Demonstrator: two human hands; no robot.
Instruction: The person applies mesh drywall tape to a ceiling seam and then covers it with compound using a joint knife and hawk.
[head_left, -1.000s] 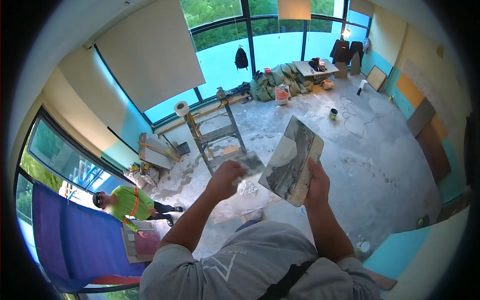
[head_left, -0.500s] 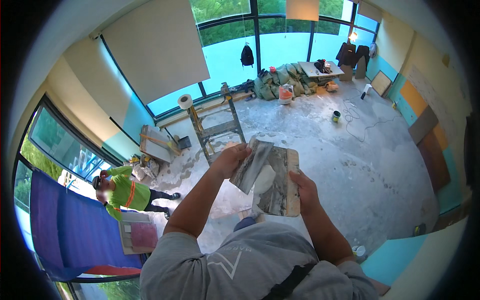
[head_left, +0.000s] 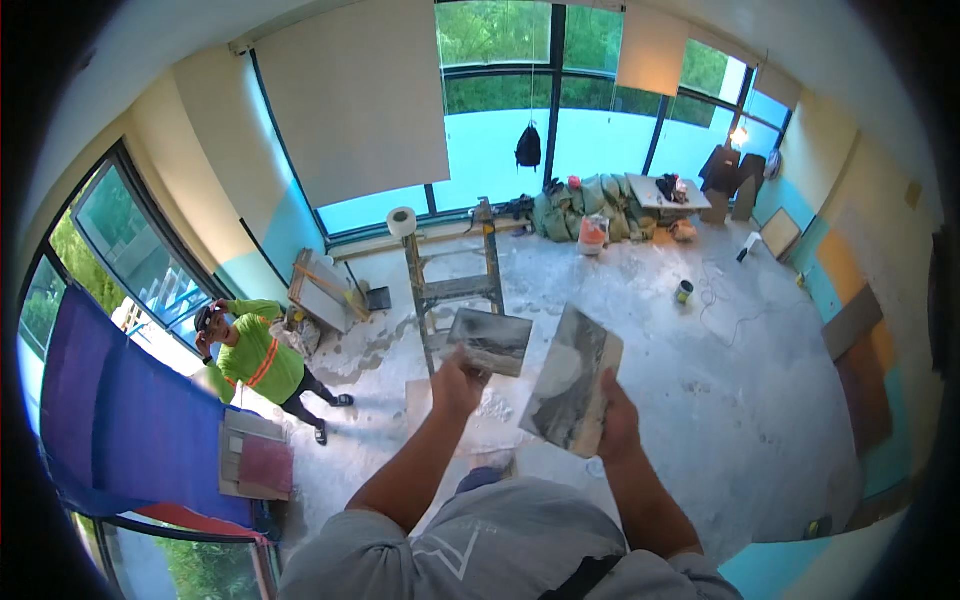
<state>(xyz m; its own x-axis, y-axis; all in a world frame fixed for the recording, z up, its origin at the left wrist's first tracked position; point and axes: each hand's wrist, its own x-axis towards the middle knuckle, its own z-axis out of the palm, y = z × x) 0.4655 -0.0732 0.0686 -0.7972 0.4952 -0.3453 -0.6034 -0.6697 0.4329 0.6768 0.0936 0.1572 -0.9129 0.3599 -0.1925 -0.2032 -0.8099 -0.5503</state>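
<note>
Got a flat, grey-smeared trowel in the left hand, seen against the lower right of the ladder. Curling the fingers in at the blade's lower left, so closed on it rather than spread. Can't tell exactly how the fingertips sit, tucked out of sight as they are behind the blade. Bending that elbow, forearm angled up and inward from below the ladder.

Pinching a bigger rectangular board in the right hand, further right of the ladder and lower in view. Gripping it by the right-hand edge, hand wrapped round the side. Tilting it a fair bit, smeared face in view, with a pale blob toward the side nearer the ladder. Slanting the right forearm inward too, roughly mirroring the left. Leaving a narrow gap between trowel and board, so not touching.

Can also see a white roll at the top of the ladder's left rail, a dustpan on the floor left of the ladder, green sacks heaped beyond it to the right, and a dark bucket well to its right. Also spotting a co-worker in lime green, left of the ladder, both arms raised toward the head.
</note>
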